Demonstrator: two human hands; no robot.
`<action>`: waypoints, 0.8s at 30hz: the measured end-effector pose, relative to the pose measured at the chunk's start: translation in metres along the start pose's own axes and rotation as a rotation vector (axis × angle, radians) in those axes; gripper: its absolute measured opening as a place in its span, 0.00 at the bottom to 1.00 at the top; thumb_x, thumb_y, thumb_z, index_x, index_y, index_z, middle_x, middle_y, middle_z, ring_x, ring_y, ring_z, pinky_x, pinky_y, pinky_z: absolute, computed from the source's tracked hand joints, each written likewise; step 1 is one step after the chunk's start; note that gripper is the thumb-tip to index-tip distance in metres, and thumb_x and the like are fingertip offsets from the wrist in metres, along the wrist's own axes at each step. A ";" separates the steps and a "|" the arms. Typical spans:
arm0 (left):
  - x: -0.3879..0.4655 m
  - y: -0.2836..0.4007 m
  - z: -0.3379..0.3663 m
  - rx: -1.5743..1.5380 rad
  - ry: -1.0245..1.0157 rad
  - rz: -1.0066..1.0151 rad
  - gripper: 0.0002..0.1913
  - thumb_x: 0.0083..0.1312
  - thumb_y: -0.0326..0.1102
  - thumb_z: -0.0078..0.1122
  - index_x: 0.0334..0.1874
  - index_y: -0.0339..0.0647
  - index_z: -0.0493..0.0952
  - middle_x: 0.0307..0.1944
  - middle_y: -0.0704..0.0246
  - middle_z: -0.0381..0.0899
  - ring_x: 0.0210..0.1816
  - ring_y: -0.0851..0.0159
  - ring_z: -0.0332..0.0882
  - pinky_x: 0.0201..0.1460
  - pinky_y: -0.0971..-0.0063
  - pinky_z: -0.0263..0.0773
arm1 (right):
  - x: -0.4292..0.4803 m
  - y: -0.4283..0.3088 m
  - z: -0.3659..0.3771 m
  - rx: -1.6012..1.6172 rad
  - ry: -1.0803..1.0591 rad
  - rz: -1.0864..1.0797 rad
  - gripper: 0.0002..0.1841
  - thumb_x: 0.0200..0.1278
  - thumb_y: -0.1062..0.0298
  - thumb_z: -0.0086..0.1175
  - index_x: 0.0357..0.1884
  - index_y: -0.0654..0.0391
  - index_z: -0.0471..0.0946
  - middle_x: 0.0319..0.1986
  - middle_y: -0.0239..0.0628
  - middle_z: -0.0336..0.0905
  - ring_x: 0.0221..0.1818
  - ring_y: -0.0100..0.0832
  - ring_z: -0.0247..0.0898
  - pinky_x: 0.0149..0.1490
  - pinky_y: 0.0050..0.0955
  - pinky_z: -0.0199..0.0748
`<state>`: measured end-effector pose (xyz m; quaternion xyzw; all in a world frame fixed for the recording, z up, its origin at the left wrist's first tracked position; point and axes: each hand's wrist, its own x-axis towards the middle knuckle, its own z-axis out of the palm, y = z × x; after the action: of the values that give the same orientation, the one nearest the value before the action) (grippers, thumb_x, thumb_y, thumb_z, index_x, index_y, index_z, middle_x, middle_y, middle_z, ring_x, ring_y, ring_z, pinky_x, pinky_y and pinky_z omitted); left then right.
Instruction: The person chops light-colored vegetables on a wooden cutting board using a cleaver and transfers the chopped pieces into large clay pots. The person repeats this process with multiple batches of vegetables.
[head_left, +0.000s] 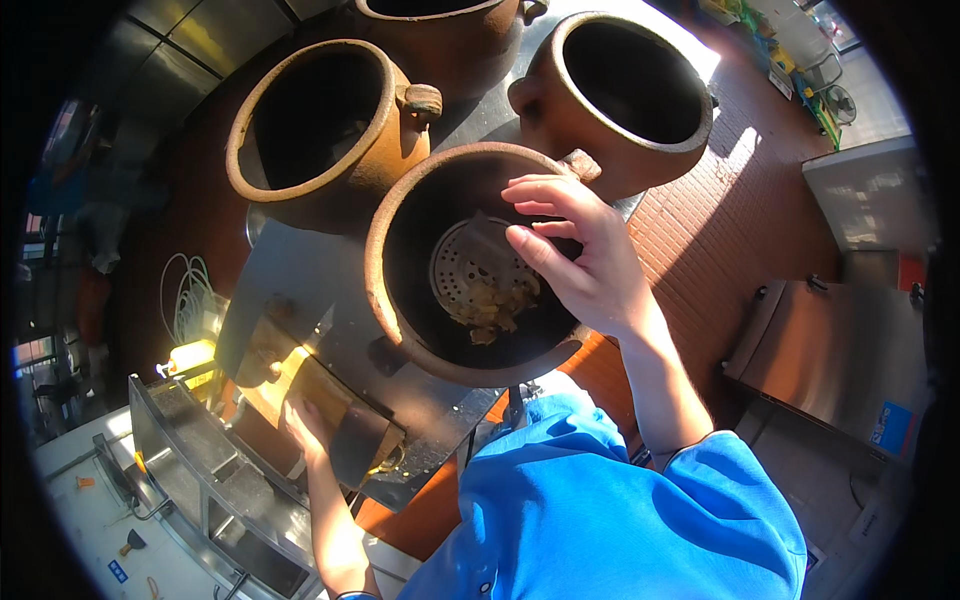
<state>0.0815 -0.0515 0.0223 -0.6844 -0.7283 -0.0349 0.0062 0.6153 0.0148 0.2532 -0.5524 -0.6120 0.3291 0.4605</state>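
Observation:
My right hand (592, 255) is over the mouth of a brown clay pot (379, 292), its fingers spread and curved, with nothing visible in them. Inside the pot lies a round perforated metal plate (450, 262), with pale yellowish chopped pieces (487, 311) heaped along its near side. A blurred greyish patch under my fingers cannot be made out. Lower left, my left hand (306, 426) rests at a wooden cutting board (330, 394); its fingertips are hard to see, so whether it grips anything is unclear. A small pale lump (275, 369) sits on the board.
More clay pots stand beyond, at the left (409, 150), right (577, 161) and back (450, 52), sharing the metal table (292, 262). A stainless steel sink unit (187, 442) is left of the board. Coiled white tubing (184, 300) hangs behind it. A steel cabinet (817, 352) stands right.

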 end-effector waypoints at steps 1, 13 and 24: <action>0.001 -0.003 0.003 0.031 0.010 -0.009 0.14 0.59 0.26 0.61 0.48 0.36 0.79 0.39 0.58 0.81 0.40 0.54 0.81 0.43 0.59 0.76 | 0.004 -0.002 -0.005 0.035 0.024 -0.011 0.16 0.67 0.67 0.61 0.54 0.61 0.78 0.53 0.40 0.78 0.54 0.34 0.77 0.55 0.32 0.78; 0.042 0.219 -0.209 -0.889 0.146 0.072 0.11 0.60 0.15 0.63 0.44 0.30 0.82 0.39 0.64 0.82 0.37 0.68 0.81 0.41 0.77 0.80 | 0.000 0.010 -0.041 0.206 0.297 -0.176 0.12 0.64 0.69 0.63 0.49 0.56 0.80 0.45 0.38 0.84 0.45 0.31 0.83 0.47 0.29 0.83; 0.044 0.298 -0.249 -0.902 0.040 0.261 0.17 0.60 0.23 0.64 0.52 0.29 0.80 0.46 0.57 0.85 0.48 0.60 0.83 0.54 0.70 0.76 | -0.031 0.004 -0.057 0.344 0.340 -0.191 0.13 0.63 0.75 0.60 0.50 0.61 0.79 0.48 0.46 0.82 0.46 0.37 0.84 0.51 0.34 0.83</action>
<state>0.3658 -0.0042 0.2861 -0.7039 -0.5480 -0.3598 -0.2735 0.6690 -0.0211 0.2634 -0.4532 -0.5102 0.2857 0.6728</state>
